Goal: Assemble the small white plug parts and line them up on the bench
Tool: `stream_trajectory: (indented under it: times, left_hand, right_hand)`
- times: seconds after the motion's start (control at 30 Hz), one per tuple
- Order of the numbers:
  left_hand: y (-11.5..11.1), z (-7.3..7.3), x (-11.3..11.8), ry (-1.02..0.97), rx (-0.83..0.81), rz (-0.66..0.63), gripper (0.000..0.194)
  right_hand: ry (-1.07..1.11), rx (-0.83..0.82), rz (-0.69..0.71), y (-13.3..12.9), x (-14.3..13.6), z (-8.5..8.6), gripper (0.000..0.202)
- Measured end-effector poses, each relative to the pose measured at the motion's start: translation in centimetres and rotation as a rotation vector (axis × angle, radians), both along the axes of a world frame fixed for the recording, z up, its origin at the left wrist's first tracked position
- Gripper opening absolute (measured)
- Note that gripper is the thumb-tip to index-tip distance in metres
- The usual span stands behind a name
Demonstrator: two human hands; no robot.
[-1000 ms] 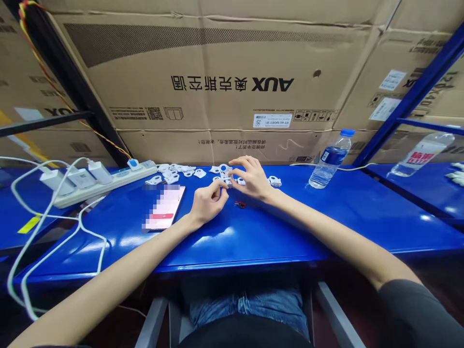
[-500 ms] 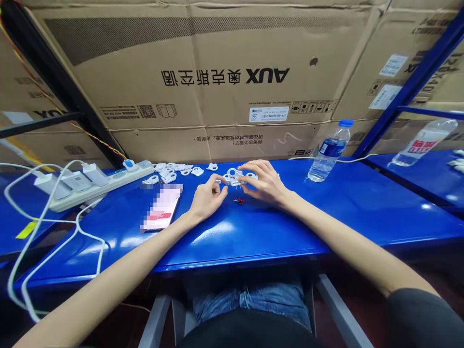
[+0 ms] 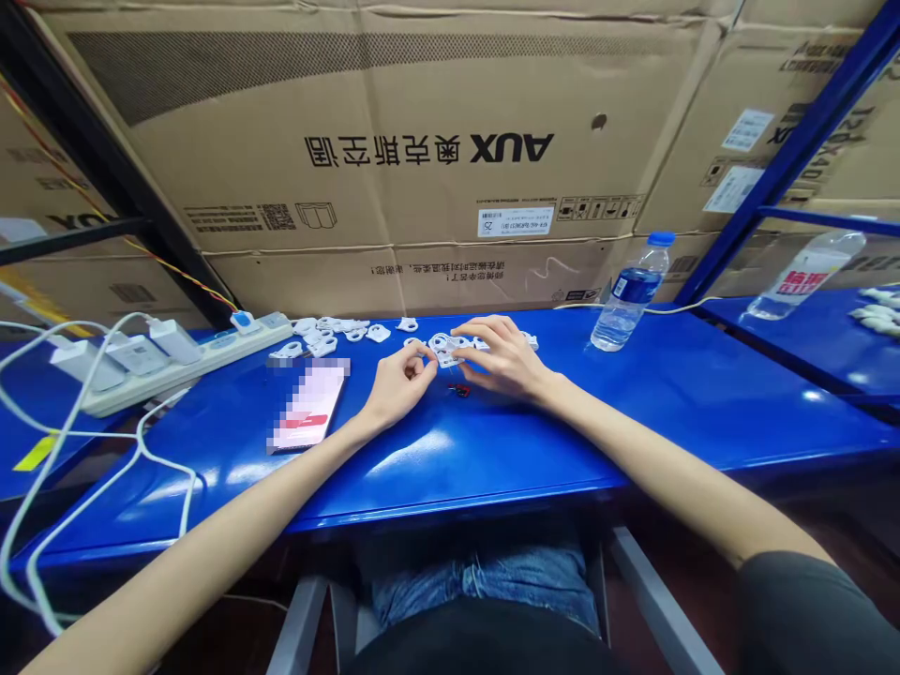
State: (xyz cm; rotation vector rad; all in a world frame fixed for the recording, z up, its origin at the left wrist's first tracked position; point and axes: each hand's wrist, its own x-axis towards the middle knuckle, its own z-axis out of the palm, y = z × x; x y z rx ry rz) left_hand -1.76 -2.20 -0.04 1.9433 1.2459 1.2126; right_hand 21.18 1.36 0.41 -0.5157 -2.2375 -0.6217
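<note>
Between my hands is a white plastic part with a round hole point(image 3: 442, 345). My right hand point(image 3: 510, 361) arches over it from the right, its thumb and fingertips closed at the part's side. My left hand point(image 3: 402, 377) is on the left with thumb and forefinger pinched beside the part; whatever lies in that pinch is too small to make out. Just below the fingers lie small red and black pieces point(image 3: 460, 390) on the blue table point(image 3: 534, 441). More white parts point(image 3: 527, 341) show behind my right hand, partly covered by it.
A pile of similar white parts point(image 3: 330, 328) lies at the back left. A phone point(image 3: 313, 408) rests nearer, beside a power strip point(image 3: 203, 361) with chargers and white cables point(image 3: 141, 436). At right stands a water bottle point(image 3: 628, 298). Large cardboard boxes point(image 3: 422, 206) form the back wall.
The white part between my hands sits slightly lower and looks flatter. My left fingers have curled into a tighter pinch. The whole view has shifted slightly.
</note>
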Motion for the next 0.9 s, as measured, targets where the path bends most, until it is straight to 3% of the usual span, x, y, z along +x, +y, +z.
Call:
stream_trajectory:
  times: [0.6,0.9]
  left_hand:
    - [0.24,-0.14,-0.22,-0.044,0.001,-0.035,0.014]
    - [-0.07,-0.31,-0.11,0.137,0.066,-0.034,0.012]
  right_hand:
    - [-0.015,-0.183,-0.075,-0.42,-0.27,0.22,0.018]
    - [0.006,-0.139,-0.085,0.38,0.07,-0.36,0.015]
